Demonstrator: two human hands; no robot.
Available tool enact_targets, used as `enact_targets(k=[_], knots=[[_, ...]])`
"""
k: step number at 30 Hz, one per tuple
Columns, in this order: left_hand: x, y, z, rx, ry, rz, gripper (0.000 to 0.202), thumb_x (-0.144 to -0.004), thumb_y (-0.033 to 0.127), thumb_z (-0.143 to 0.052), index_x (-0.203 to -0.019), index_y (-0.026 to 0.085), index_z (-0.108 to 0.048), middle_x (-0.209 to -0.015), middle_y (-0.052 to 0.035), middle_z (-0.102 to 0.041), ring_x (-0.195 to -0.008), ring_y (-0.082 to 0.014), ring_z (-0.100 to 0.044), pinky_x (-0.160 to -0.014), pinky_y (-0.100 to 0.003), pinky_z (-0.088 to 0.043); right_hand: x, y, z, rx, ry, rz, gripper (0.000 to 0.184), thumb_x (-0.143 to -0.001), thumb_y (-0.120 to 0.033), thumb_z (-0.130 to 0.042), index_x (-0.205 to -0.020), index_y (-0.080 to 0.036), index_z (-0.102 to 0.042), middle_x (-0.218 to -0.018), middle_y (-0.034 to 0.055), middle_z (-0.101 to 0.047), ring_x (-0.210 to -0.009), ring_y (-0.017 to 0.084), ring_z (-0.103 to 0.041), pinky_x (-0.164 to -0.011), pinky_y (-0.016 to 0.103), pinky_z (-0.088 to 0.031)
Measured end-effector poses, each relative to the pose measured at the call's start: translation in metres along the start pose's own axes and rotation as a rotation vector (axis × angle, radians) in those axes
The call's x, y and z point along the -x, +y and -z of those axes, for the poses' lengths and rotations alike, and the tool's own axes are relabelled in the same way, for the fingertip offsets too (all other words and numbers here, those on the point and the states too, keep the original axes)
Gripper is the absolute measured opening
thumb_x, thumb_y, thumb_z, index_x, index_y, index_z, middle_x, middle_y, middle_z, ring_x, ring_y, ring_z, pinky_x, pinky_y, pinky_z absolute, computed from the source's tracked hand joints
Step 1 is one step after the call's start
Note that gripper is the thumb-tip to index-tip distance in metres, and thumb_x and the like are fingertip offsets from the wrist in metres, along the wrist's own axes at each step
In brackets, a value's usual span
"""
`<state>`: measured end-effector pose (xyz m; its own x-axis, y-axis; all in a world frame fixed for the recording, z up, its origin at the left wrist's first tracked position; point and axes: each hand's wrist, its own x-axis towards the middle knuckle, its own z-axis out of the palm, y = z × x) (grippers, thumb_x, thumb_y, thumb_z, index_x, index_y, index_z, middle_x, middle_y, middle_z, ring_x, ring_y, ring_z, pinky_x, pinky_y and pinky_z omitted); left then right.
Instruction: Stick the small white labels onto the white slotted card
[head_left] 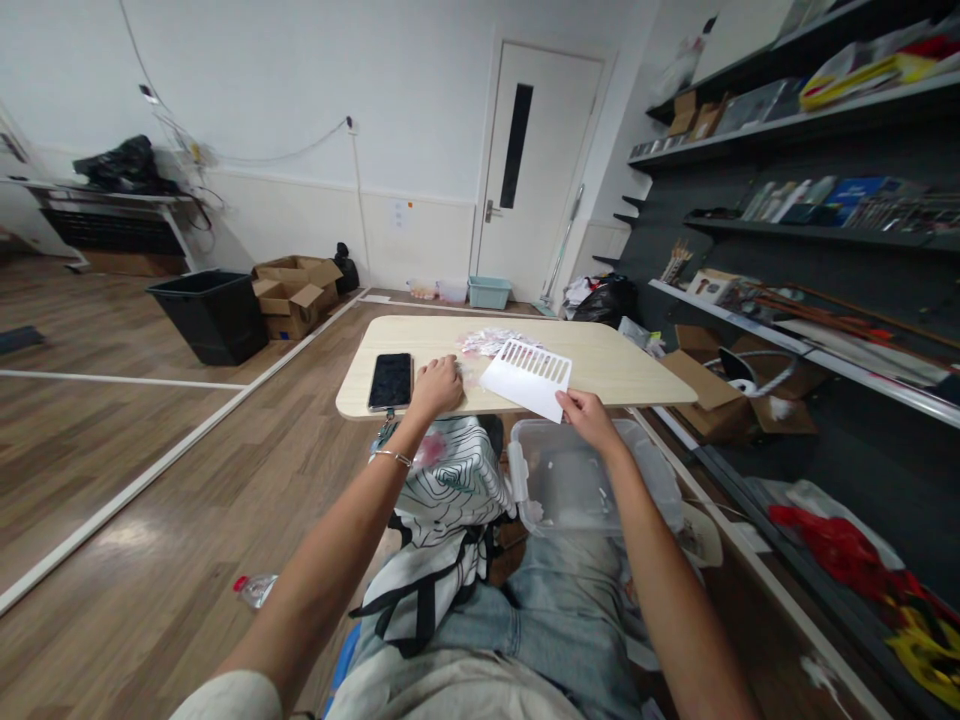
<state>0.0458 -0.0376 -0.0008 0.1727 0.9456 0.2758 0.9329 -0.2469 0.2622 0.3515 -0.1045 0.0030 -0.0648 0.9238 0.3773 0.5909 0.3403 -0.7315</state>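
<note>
My right hand (589, 416) pinches the lower right corner of a white card (525, 390) with a row of oval slots along its far edge. The card is tilted over the near part of a pale wooden table (622, 360). My left hand (439, 384) rests on the tabletop with its fingers curled together; whatever may be under the fingertips is too small to make out. A black phone (391, 381) lies just left of that hand. Behind the card is a heap of small white and pink pieces (491, 342), partly covered by it.
A clear plastic bin (577, 480) sits at my lap below the table's near edge, with a patterned cloth bag (457, 470) beside it. Loaded shelves (810, 235) line the right wall. A black trash bin (214, 315) and cardboard boxes (292, 290) stand left.
</note>
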Motion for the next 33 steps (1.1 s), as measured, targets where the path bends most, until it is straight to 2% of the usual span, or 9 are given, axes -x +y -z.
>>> enact_targets(k=[7, 17, 33], knots=[[-0.0009, -0.0008, 0.0011, 0.029, -0.007, 0.006, 0.043, -0.096, 0.016, -0.044, -0.138, 0.019, -0.054, -0.142, -0.0177, -0.067, -0.138, -0.0305, -0.058, -0.111, -0.044, -0.043, -0.0001, 0.0022, -0.0011, 0.007, -0.001, -0.007, 0.061, -0.088, -0.078, -0.052, -0.058, -0.025, -0.048, -0.053, -0.0008, -0.048, -0.057, 0.017, -0.046, -0.058, 0.031, -0.036], [-0.0028, -0.0035, -0.0020, 0.037, 0.003, -0.004, 0.042, -0.097, 0.012, -0.041, -0.136, 0.016, -0.055, -0.142, -0.0184, -0.066, -0.136, -0.0293, -0.059, -0.111, -0.043, -0.044, -0.0015, 0.0022, 0.0007, -0.024, -0.008, -0.008, 0.061, -0.087, -0.080, -0.053, -0.059, -0.025, -0.048, -0.052, -0.0017, -0.046, -0.056, 0.017, -0.045, -0.059, 0.031, -0.036], [-0.0037, -0.0018, -0.0015, -0.008, 0.002, 0.008, 0.029, -0.103, 0.023, -0.039, -0.124, 0.020, -0.060, -0.138, -0.0173, -0.067, -0.134, -0.0311, -0.059, -0.110, -0.046, -0.044, -0.0029, 0.0050, 0.0032, -0.045, -0.011, -0.002, 0.065, -0.086, -0.084, -0.051, -0.058, -0.025, -0.048, -0.053, -0.0013, -0.048, -0.056, 0.016, -0.046, -0.060, 0.032, -0.037]])
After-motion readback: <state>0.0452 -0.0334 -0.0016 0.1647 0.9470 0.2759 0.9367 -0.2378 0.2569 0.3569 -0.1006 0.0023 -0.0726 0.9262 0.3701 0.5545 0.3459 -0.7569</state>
